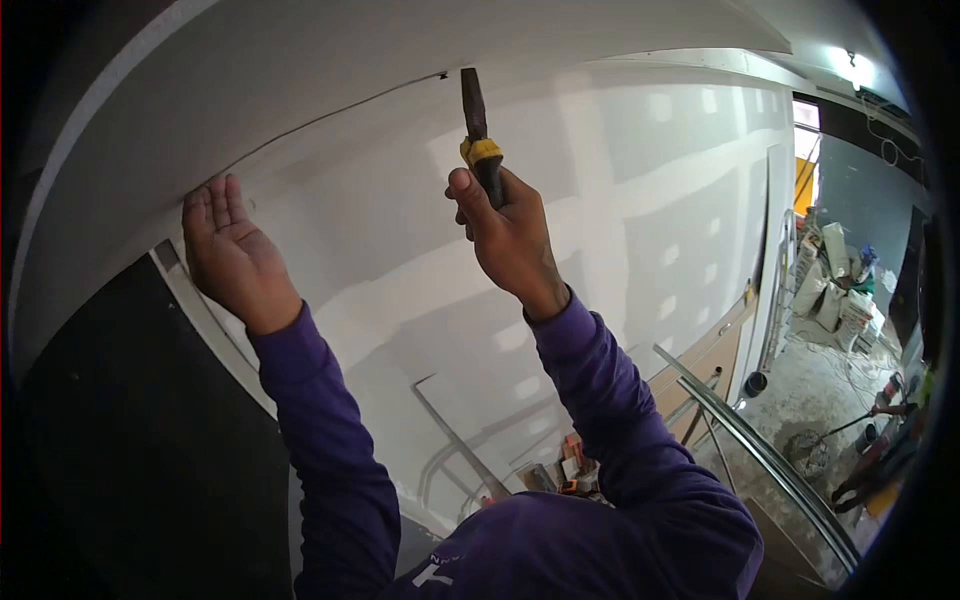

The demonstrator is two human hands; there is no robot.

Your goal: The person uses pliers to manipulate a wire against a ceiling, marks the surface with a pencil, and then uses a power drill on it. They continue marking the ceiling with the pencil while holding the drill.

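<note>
My left hand [235,250] is raised at the upper left, fingers stretched out, its fingertips at the lower end of a thin dark line [335,120] where the ceiling board [330,50] meets the pale wall [430,230]. In my right hand [510,240] is a hand tool [475,105] with a dark flat blade and a black-and-yellow handle. I grip it upright, thumb along the handle. Its tip points up, close beside a small dark spot [443,75] at the line's upper end.
Below left is a black panel [150,430] with a pale frame. Long metal profiles [770,460] slant across the lower right. Filled bags [835,300] and a ladder [783,290] stand farther back. A person [885,455] is at the right edge, near a dark bucket [756,384].
</note>
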